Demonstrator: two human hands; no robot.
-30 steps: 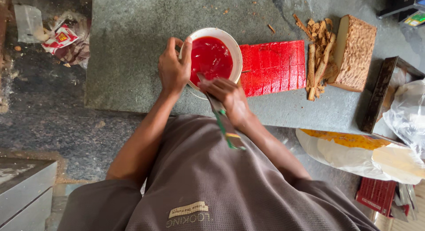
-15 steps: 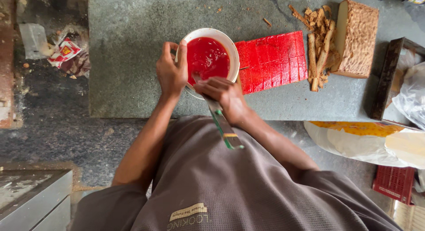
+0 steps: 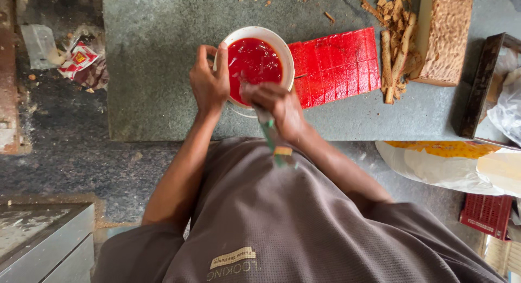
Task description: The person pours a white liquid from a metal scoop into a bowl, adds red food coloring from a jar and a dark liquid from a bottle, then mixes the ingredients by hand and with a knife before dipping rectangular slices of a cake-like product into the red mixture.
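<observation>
A white bowl (image 3: 282,49) full of glossy red sauce stands near the front edge of a grey stone slab (image 3: 157,60). My left hand (image 3: 209,82) grips the bowl's left rim. My right hand (image 3: 277,106) is at the bowl's near edge, closed around a thin green-handled tool (image 3: 271,136) whose handle points back toward my body; its tip is hidden in the sauce. Right of the bowl lies a flat red-coated block (image 3: 336,63) scored into small squares.
A brown cake-like slab (image 3: 445,36) and a heap of trimmed crust strips (image 3: 396,49) lie at the right. A dark tray (image 3: 480,87) and plastic bags (image 3: 456,163) sit further right. Wrappers (image 3: 76,60) litter the floor at left.
The view has shifted slightly. My right hand has moved a little over the bowl's near edge with the tool; the left hand still holds the rim.
</observation>
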